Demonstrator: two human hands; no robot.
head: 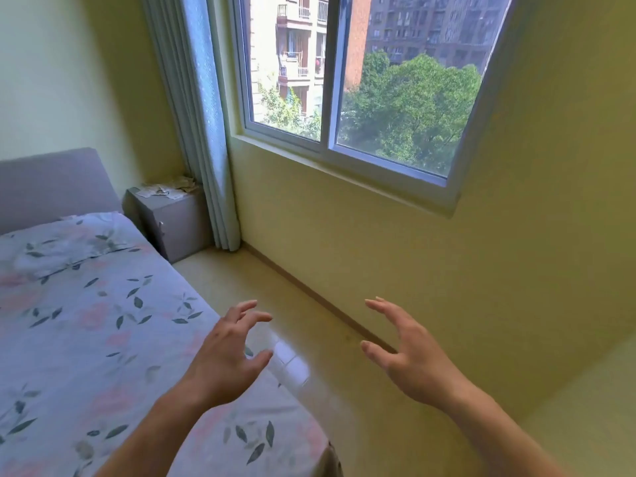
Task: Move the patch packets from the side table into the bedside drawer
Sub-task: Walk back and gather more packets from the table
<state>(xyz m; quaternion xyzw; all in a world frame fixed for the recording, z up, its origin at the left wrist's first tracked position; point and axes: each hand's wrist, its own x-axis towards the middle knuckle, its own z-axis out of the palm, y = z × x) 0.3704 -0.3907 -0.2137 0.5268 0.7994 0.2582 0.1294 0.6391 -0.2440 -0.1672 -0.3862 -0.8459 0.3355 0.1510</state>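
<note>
A small grey bedside cabinet [179, 225] stands in the far corner between the bed and the curtain, its front shut. Several pale patch packets [165, 188] lie scattered on its top. My left hand [227, 356] is held out over the bed's near corner, fingers spread and curled, holding nothing. My right hand [409, 356] is held out over the floor strip, fingers apart and empty. Both hands are far from the cabinet.
A bed [86, 321] with a floral sheet and pillow fills the left side. A narrow glossy floor strip [275, 304] runs between the bed and the yellow wall toward the cabinet. A pale curtain [206, 149] hangs beside the window [344, 80].
</note>
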